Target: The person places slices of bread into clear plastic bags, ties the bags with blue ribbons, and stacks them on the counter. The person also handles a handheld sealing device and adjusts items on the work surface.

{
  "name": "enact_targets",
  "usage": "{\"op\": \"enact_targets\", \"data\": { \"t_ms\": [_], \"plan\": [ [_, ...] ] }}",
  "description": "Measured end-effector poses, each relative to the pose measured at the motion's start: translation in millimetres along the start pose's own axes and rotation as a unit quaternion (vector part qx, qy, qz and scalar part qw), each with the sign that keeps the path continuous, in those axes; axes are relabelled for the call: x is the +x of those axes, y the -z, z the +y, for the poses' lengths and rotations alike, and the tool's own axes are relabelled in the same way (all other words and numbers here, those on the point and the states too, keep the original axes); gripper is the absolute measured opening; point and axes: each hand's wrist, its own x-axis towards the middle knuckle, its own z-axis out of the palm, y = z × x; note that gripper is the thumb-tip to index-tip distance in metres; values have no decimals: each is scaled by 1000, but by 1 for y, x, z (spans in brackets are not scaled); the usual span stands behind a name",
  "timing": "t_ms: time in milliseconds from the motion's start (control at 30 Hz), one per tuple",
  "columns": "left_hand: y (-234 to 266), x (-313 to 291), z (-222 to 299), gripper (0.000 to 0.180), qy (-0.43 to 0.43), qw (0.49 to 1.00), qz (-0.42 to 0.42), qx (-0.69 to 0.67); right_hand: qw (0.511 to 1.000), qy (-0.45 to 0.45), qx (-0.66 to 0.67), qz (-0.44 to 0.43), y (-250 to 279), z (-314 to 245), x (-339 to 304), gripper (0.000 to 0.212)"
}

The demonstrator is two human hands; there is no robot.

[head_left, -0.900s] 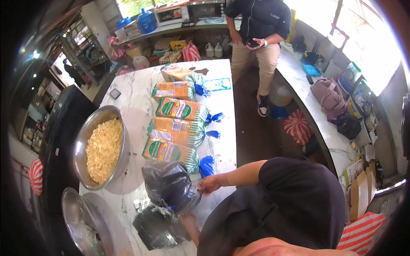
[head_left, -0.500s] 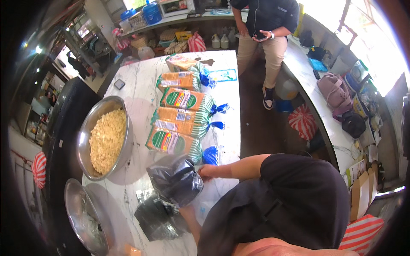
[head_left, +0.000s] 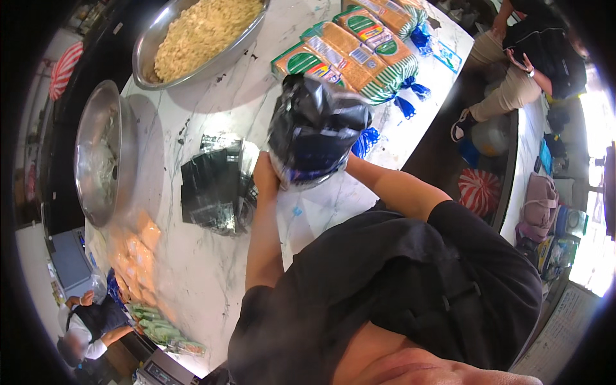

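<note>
**Mia:** Head view looks down at two bare arms. What do the hands have?

**Ben:** Both hold a black plastic bag (head_left: pixel 317 128). It is up off the white marble surface (head_left: pixel 192 269), and it looks full and lumpy.

**Mia:** How is the left hand (head_left: pixel 265 174) set?

**Ben:** It is under the bag's left bottom corner, fingers curled up against the plastic. It grips the bag, so it is closed around it.

**Mia:** And the right hand (head_left: pixel 350 162)?

**Ben:** The bag hides most of it. Only the wrist and forearm show, going in behind the bag's right side. It touches the bag there, but I cannot tell how far its fingers are open.

**Mia:** What is near the hands?

**Ben:** Just left of the left hand lies a flat pile of black bags (head_left: pixel 215 189) on the surface. Past the held bag, farther from the person, lie wrapped loaves of bread (head_left: pixel 350 54) in a row, with blue ties (head_left: pixel 366 138) sticking out beside the right arm.

**Mia:** Anything farther off?

**Ben:** Well past the left hand sits a big metal bowl of yellow crumbly food (head_left: pixel 202 29). Another metal bowl (head_left: pixel 102 154) sits far to the left, lined with clear wrap.
</note>
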Motion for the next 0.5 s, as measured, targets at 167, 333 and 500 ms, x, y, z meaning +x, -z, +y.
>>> {"op": "enact_targets", "data": {
  "t_ms": [167,333,500],
  "plan": [
    [18,14,54,14,-14,986,-24,163,967,220,119,41,9,-17,-28,55],
    [69,0,102,91,47,918,-144,-367,954,285,-18,-91,83,-69,-99,103],
    [73,7,165,152,-27,893,-211,-397,965,170,-32,-197,119,-124,-105,81]
  ]
}}
